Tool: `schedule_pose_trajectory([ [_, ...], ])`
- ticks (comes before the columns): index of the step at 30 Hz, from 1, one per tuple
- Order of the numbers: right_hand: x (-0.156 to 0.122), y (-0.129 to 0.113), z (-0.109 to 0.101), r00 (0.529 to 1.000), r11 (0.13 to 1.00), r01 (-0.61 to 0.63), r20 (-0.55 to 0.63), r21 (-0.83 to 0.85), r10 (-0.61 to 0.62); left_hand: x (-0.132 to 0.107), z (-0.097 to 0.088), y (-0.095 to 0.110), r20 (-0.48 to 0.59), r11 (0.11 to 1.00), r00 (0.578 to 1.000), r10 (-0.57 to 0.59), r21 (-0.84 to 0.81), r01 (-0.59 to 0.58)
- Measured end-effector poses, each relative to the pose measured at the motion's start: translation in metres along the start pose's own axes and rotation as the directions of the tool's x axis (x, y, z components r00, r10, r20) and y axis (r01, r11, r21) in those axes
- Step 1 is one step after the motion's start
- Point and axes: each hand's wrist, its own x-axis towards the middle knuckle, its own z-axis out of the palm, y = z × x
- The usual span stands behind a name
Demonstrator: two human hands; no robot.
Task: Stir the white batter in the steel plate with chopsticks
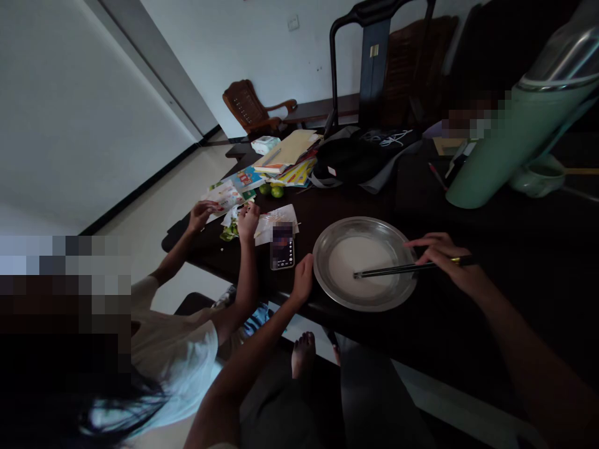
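Observation:
A round metal basin [412, 284] with a whitish liquid [358, 255] in it sits near the table's front edge. My right hand [444, 259] is closed around a pair of dark chopsticks [388, 270], held low and slanting over the basin. Their tips reach the liquid near its middle. Against the basin's left rim, my left hand [304, 279] has its fingers together; how far they wrap over the rim is hard to see. Just left of that hand lies a phone [282, 248] with its screen lit.
At left, another person's hands [248, 219] handle packaging and green leaves [229, 232]. Green citrus fruits [277, 191], books and an envelope [290, 149], and a dark bag [349, 165] lie behind. A tall green thermos [510, 143] and a cup [538, 174] stand at right.

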Motion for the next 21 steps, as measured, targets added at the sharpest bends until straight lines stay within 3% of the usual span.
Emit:
schedule_pose_trajectory([
  [3,0.002,-0.001,0.005,0.998,0.997,0.033,0.052,-0.066,-0.029,0.000,-0.001,-0.003,0.008,1.000,1.000,0.003,0.006,-0.003],
  [8,0.001,0.001,-0.007,0.996,0.998,-0.006,-0.092,-0.055,0.001,0.000,0.000,-0.003,0.003,1.000,1.000,-0.024,0.000,0.024],
  [14,0.001,0.001,0.002,0.999,0.997,0.027,0.038,-0.078,-0.025,0.000,0.000,-0.005,0.015,1.000,1.000,0.017,-0.005,-0.016],
  [18,0.002,0.001,-0.002,0.996,0.997,-0.014,-0.084,-0.071,0.008,0.002,-0.001,-0.008,0.014,1.000,1.000,0.001,-0.001,-0.001],
  [21,0.000,0.001,-0.004,0.998,0.999,-0.024,-0.066,-0.029,0.022,0.002,-0.001,-0.009,0.017,1.000,1.000,0.007,-0.002,-0.007],
])
